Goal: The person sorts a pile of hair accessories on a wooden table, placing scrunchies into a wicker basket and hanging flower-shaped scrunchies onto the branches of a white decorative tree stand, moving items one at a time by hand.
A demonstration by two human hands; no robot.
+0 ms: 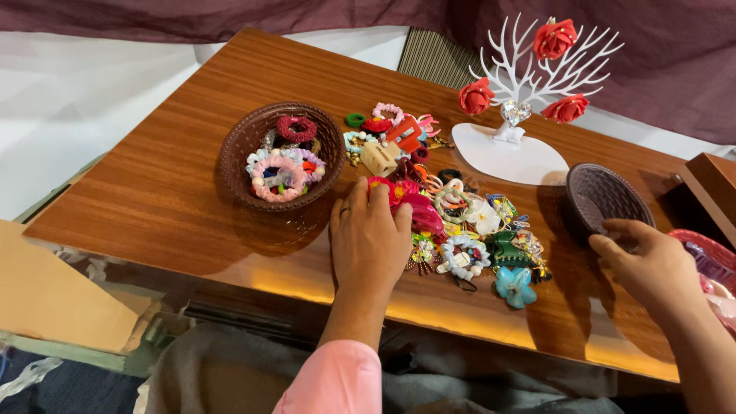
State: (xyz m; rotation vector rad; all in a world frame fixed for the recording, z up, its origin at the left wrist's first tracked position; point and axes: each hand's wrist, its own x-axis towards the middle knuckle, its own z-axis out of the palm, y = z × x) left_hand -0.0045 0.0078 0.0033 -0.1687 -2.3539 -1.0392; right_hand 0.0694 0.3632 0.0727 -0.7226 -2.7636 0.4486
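In the head view, the left hand (pixel 369 234) lay closed over a bright pink fabric scrunchie (pixel 406 205) at the near left edge of the heap of mixed hair accessories (pixel 460 222) on the wooden desk (pixel 169 184). The right hand (pixel 652 264), fingers loosely curled, touched the empty dark woven basket (pixel 602 195) as if steadying it. There were two baskets; the left brown woven basket (pixel 238 153) held scrunchies. A white tree-shaped stand (pixel 510 146) on the far side carried four red roses.

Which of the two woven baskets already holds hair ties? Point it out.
The brown woven basket on the left, beyond the left hand, holds scrunchies and hair ties. The darker basket by the right hand looks empty.
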